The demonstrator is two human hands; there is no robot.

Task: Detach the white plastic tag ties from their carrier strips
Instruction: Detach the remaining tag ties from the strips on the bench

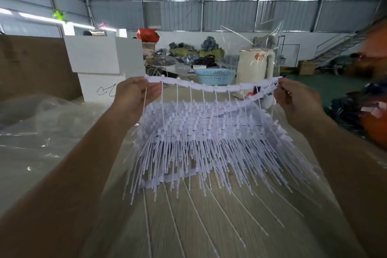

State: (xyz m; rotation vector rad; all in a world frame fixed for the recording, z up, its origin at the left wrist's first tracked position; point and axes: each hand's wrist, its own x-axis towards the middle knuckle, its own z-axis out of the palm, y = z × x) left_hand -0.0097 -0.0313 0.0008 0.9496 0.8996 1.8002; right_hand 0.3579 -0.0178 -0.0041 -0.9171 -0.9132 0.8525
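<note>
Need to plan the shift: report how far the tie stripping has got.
Done: nothing that shows; no separate pile of loose ties can be made out. In hand: the left hand and right hand each grip one end of a carrier strip with ties still hanging from it. Left: the heap of tie strips on the table.

White tie strip, raised, sagging mid.
</note>
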